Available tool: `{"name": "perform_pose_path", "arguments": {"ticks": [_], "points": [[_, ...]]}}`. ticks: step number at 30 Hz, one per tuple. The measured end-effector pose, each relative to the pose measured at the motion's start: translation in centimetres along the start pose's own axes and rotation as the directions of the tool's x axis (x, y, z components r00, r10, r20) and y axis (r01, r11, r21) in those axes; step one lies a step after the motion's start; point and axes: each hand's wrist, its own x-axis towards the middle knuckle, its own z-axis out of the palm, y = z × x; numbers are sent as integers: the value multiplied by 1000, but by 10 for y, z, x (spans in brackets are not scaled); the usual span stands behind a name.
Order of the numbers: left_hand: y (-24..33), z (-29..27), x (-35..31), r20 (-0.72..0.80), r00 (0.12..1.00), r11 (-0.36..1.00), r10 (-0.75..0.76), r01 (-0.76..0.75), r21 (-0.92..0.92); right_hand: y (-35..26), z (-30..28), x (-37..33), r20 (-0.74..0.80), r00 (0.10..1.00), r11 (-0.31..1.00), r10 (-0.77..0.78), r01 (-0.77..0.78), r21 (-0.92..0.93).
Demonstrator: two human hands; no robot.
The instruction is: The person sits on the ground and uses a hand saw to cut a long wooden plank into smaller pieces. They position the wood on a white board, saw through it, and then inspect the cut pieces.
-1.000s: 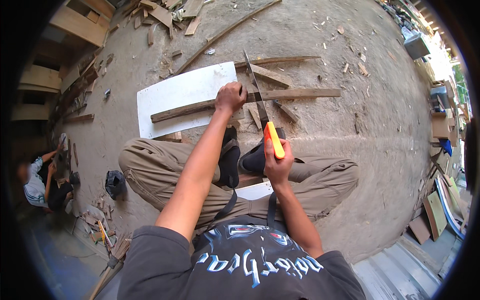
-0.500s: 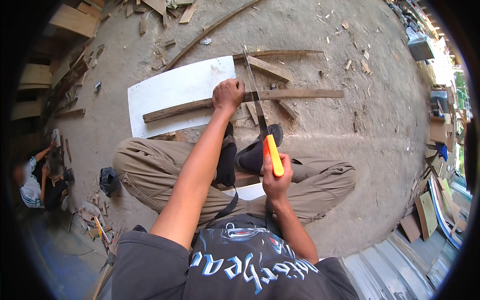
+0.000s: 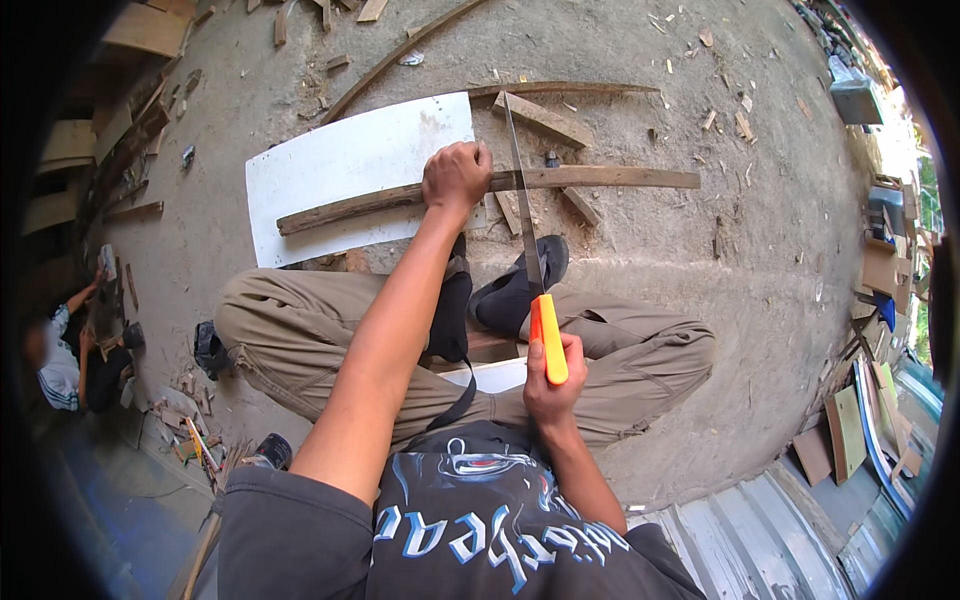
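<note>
My left hand is closed around a long, narrow wooden strip, pressing it down above a white board. In my right hand is the orange and yellow handle of a handsaw. Its blade points away from me and crosses the strip just right of my left hand. Whether the teeth have cut into the wood cannot be made out. Short wood pieces lie under and beside the strip. My dark shoes are just below it, between my folded legs.
Another wooden strip and a short plank lie beyond the saw tip. A long curved strip is at the far left. Another person sits at the left edge. Boards and metal sheeting are at right.
My right hand has pulled the saw toward me, so the handle sits lower and less blade extends past the strip. My left hand still holds the strip.
</note>
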Motion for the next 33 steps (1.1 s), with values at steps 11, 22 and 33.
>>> {"name": "perform_pose_path", "arguments": {"ticks": [11, 22, 33], "points": [[-17, -1, -7, -15, 910, 910, 413, -414, -19, 1, -3, -6, 6, 1000, 999, 19, -19, 46], [-17, -6, -8, 41, 902, 902, 431, -430, -18, 2, -2, -9, 32, 999, 999, 25, -26, 21], [-18, -4, -7, 53, 897, 898, 438, -440, 28, -13, -5, -6, 57, 998, 997, 26, -22, -72]]}}
